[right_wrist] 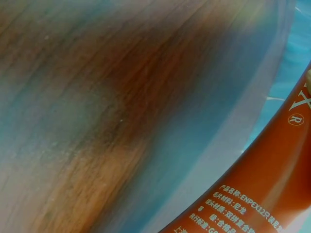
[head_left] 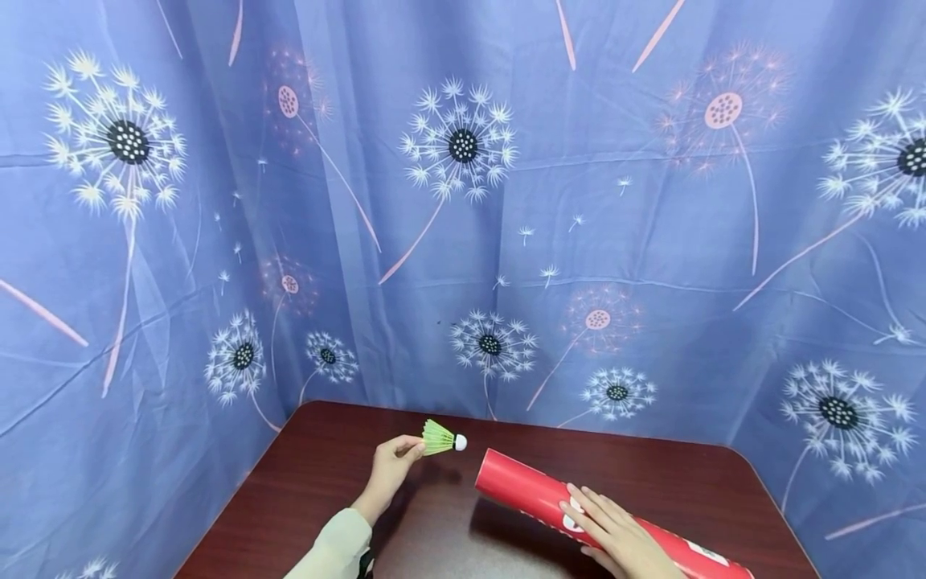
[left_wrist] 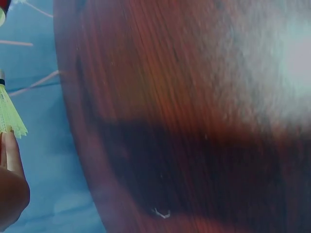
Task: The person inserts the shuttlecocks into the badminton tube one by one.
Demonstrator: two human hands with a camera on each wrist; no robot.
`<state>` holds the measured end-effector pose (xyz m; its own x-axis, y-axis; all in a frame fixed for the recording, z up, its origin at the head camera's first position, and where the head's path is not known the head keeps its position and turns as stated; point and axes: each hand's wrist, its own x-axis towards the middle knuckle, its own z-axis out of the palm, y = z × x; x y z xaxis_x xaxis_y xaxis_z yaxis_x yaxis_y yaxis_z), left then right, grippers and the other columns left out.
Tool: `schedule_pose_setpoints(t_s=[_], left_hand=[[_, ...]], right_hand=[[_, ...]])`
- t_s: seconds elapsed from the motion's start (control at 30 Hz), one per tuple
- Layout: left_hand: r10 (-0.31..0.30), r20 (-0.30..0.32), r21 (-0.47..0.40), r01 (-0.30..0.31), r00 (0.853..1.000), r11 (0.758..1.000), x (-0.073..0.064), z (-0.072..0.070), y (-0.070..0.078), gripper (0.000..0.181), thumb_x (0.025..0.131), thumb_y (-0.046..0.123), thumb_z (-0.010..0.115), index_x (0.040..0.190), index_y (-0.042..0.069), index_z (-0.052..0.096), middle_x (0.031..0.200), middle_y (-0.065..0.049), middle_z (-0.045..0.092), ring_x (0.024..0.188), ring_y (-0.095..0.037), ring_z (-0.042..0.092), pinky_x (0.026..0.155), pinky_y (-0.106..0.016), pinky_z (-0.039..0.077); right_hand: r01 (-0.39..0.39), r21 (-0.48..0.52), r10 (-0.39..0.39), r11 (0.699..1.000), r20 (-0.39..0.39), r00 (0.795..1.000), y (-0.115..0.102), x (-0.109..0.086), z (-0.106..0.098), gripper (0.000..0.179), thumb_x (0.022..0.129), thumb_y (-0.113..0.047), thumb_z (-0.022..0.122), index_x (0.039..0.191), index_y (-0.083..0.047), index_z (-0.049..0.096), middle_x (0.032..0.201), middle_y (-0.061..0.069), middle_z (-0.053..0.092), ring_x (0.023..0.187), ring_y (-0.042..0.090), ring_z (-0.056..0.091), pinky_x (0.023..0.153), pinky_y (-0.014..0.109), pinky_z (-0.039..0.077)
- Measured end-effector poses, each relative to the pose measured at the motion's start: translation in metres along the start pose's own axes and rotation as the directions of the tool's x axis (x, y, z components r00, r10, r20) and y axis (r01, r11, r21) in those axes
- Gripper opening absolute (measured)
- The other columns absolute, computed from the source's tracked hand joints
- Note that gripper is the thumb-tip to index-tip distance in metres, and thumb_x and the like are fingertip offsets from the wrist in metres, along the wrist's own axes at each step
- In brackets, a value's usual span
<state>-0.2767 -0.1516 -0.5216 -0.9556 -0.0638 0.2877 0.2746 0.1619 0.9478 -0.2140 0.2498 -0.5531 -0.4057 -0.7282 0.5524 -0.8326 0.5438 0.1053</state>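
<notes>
My left hand [head_left: 391,473] pinches a yellow-green shuttlecock [head_left: 439,438] by the rim of its skirt, above the table. Its white cork, with a black band, points right toward the near end of a red shuttlecock tube [head_left: 522,485]; a gap lies between them. My right hand [head_left: 620,532] holds the tube around its middle, fingers across the top and thumb at the near side. The tube slants down to the right, its left end raised over its shadow. In the left wrist view the shuttlecock [left_wrist: 10,114] shows at the left edge. White print covers the tube [right_wrist: 265,177] in the right wrist view.
A dark reddish-brown wooden table [head_left: 333,450] with rounded corners lies beneath both hands. Blue curtains [head_left: 463,241] with a dandelion pattern hang behind it and along both sides. A bright glare [left_wrist: 301,63] reflects off the tabletop.
</notes>
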Motion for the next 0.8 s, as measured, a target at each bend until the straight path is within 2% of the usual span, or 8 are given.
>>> schedule_pose_setpoints(t_s=[0.13, 0.3, 0.43, 0.5, 0.57, 0.73, 0.8], left_hand=[[0.012, 0.038, -0.034, -0.01, 0.999, 0.999, -0.007, 0.005, 0.005, 0.012, 0.086, -0.007, 0.066, 0.094, -0.016, 0.066, 0.091, -0.032, 0.066, 0.08, -0.028, 0.068, 0.073, -0.03, 0.056], [0.004, 0.09, -0.067, 0.002, 0.996, 0.998, -0.01, 0.013, -0.006, 0.012, 0.086, -0.005, 0.067, 0.094, -0.013, 0.067, 0.091, -0.03, 0.067, 0.079, -0.02, 0.067, 0.073, -0.027, 0.055], [-0.041, 0.114, -0.069, 0.049, 0.993, 0.996, -0.011, 0.021, -0.017, 0.013, 0.086, 0.001, 0.069, 0.095, -0.009, 0.07, 0.091, -0.022, 0.07, 0.078, -0.011, 0.065, 0.073, -0.024, 0.054], [-0.045, 0.131, -0.07, 0.055, 0.99, 0.996, -0.012, 0.024, -0.017, 0.015, 0.085, 0.004, 0.071, 0.095, -0.007, 0.07, 0.091, -0.018, 0.071, 0.078, -0.008, 0.064, 0.073, -0.023, 0.053], [-0.034, 0.155, -0.072, 0.045, 0.987, 0.996, -0.013, 0.026, -0.018, 0.016, 0.086, 0.006, 0.071, 0.096, -0.007, 0.07, 0.091, -0.017, 0.071, 0.078, -0.007, 0.064, 0.073, -0.023, 0.053], [0.009, 0.207, -0.075, 0.007, 0.978, 0.997, -0.017, 0.03, -0.018, 0.018, 0.087, 0.007, 0.069, 0.098, -0.007, 0.069, 0.091, -0.018, 0.071, 0.079, -0.007, 0.064, 0.072, -0.024, 0.054], [0.008, 0.222, -0.066, 0.007, 0.975, 0.998, -0.02, 0.032, -0.017, 0.018, 0.088, 0.008, 0.069, 0.098, -0.007, 0.07, 0.092, -0.019, 0.071, 0.079, -0.007, 0.065, 0.073, -0.026, 0.054]], right_hand=[[0.003, 0.002, -0.003, 1.0, -0.006, 1.0, 0.0, 0.001, 0.001, 0.073, 0.085, -0.046, 0.069, 0.142, -0.006, 0.045, 0.145, 0.015, 0.044, 0.128, 0.027, 0.041, 0.115, 0.02, 0.009], [0.007, 0.0, -0.007, 1.0, -0.011, 1.0, 0.0, 0.002, 0.002, 0.07, 0.088, -0.046, 0.065, 0.142, -0.006, 0.046, 0.143, 0.016, 0.046, 0.126, 0.028, 0.042, 0.115, 0.02, 0.009], [-0.013, 0.001, 0.013, 1.0, 0.022, 1.0, -0.002, 0.004, 0.001, 0.077, 0.081, -0.042, 0.075, 0.143, -0.008, 0.044, 0.145, 0.014, 0.044, 0.131, 0.025, 0.039, 0.115, 0.02, 0.009], [-0.023, 0.0, 0.023, 1.0, 0.036, 0.999, -0.002, 0.005, 0.001, 0.083, 0.076, -0.039, 0.08, 0.144, -0.009, 0.044, 0.146, 0.013, 0.043, 0.132, 0.023, 0.038, 0.115, 0.02, 0.009], [-0.022, -0.003, 0.022, 1.0, 0.036, 0.999, -0.002, 0.005, 0.0, 0.085, 0.074, -0.038, 0.082, 0.144, -0.008, 0.044, 0.146, 0.013, 0.043, 0.133, 0.023, 0.037, 0.115, 0.02, 0.009], [0.002, 0.0, -0.002, 1.0, 0.007, 1.0, -0.003, 0.006, 0.002, 0.08, 0.078, -0.04, 0.078, 0.143, -0.007, 0.045, 0.145, 0.015, 0.045, 0.129, 0.026, 0.04, 0.115, 0.02, 0.009], [0.006, 0.004, -0.006, 1.0, 0.002, 1.0, -0.003, 0.006, 0.002, 0.079, 0.079, -0.041, 0.078, 0.143, -0.007, 0.045, 0.144, 0.015, 0.045, 0.129, 0.026, 0.041, 0.115, 0.02, 0.009]])
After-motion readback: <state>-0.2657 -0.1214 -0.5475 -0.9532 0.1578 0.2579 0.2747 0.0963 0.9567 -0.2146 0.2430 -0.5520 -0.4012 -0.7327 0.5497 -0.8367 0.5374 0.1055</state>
